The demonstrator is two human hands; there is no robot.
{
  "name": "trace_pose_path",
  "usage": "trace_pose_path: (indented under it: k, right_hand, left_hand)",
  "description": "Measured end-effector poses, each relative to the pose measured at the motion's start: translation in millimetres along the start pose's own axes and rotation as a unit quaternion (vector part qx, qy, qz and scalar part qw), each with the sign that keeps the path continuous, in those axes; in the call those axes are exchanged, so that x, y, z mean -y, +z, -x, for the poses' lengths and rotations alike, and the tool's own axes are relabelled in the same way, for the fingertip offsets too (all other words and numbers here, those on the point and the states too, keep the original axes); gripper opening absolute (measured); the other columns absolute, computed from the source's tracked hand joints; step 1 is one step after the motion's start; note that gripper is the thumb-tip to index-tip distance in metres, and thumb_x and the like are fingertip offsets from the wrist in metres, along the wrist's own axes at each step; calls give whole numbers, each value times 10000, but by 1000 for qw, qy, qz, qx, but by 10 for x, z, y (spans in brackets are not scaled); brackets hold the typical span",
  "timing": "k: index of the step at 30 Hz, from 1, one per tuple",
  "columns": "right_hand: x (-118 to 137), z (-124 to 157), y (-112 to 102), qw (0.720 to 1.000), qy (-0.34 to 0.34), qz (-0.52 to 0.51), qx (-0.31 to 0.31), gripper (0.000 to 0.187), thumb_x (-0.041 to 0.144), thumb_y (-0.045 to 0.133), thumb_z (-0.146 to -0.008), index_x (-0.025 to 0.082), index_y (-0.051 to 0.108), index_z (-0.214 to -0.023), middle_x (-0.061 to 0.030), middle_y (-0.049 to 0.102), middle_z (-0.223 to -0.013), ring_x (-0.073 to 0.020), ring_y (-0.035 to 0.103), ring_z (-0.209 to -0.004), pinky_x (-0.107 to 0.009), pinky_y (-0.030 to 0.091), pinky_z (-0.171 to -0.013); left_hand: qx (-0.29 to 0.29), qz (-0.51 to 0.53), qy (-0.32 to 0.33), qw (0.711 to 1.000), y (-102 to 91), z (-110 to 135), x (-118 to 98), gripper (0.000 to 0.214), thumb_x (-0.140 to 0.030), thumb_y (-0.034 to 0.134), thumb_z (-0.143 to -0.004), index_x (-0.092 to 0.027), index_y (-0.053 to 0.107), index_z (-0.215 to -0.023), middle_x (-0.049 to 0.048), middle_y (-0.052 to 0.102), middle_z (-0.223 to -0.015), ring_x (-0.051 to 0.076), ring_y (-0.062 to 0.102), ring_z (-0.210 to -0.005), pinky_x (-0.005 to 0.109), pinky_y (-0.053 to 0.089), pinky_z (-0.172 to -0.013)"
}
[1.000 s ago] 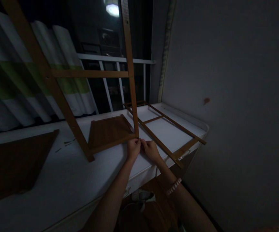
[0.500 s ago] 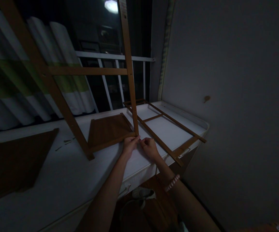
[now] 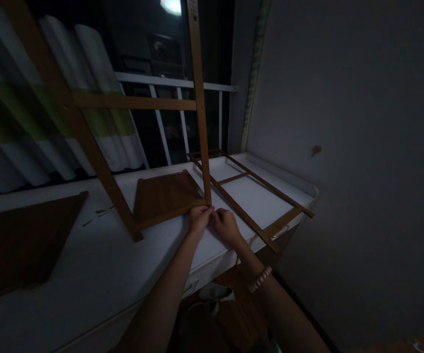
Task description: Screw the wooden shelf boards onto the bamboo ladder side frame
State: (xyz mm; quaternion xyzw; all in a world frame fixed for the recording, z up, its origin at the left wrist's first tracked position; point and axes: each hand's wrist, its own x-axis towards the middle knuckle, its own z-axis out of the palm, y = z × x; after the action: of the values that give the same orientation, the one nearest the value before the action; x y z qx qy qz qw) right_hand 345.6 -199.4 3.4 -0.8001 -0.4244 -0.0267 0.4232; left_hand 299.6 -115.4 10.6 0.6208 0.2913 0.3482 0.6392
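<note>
An upright wooden frame [image 3: 203, 142] stands on the white surface, joined at its foot to a flat wooden panel [image 3: 167, 193]. My left hand [image 3: 199, 219] is closed on the frame's lower right corner, where post and panel edge meet. Just right of it, my right hand [image 3: 226, 225] is pinched at the outer side of that corner. Whatever lies between the right fingertips is too small and dark to make out. The two hands nearly touch. A beaded bracelet [image 3: 260, 279] circles my right wrist.
A second wooden frame [image 3: 239, 215] lies flat at the right, its end over the edge. Another panel [image 3: 24, 245] lies at the left, with several small screws or pins [image 3: 101, 213] nearby. A curtain [image 3: 97, 98], window bars [image 3: 162, 127] and a wall [image 3: 344, 122] surround the white surface [image 3: 116, 274].
The view has shifted slightly. My right hand has turned a little and its fingertips are closer to the left hand at the corner. The frame stays in place.
</note>
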Motion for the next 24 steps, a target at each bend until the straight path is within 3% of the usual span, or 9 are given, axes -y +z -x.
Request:
trace_pose_path:
  k: [8, 14, 20, 24]
  right_hand:
    - [-12, 9, -12, 1000, -6, 9, 21, 248, 234, 374, -798, 152, 591, -708, -40, 605, -622, -109, 500, -534, -202, 290, -507]
    - [59, 52, -66, 994, -16, 112, 7, 252, 252, 368, -812, 165, 601, -776, -57, 587, -732, -125, 519, -614, -217, 309, -550]
    - [49, 28, -223, 969, -109, 220, 15, 267, 249, 345, -834, 183, 597, -890, -78, 514, -884, -149, 500, -781, -241, 346, -686]
    - [61, -68, -346, 938, -156, 296, 90, 275, 197, 325, -839, 179, 561, -979, -84, 531, -888, -164, 506, -808, -263, 352, -724]
  left_hand:
    - [3, 14, -4, 1000, 7, 22, -24, 185, -265, 584, -488, -139, 497, -383, -61, 369, -311, 48, 318, -335, 194, 217, -365]
    - [8, 10, -7, 1000, -8, 2, 1, 223, -294, 594, -492, -139, 481, -380, -76, 319, -297, 35, 258, -305, 198, 172, -346]
    - [-6, -10, 12, 1000, -8, -42, 57, 267, -350, 631, -469, -132, 507, -376, -60, 352, -314, 43, 285, -334, 202, 181, -365]
    - [-14, -18, 20, 1000, 7, -60, 66, 256, -337, 631, -466, -131, 511, -373, -61, 339, -312, 47, 291, -346, 198, 190, -370]
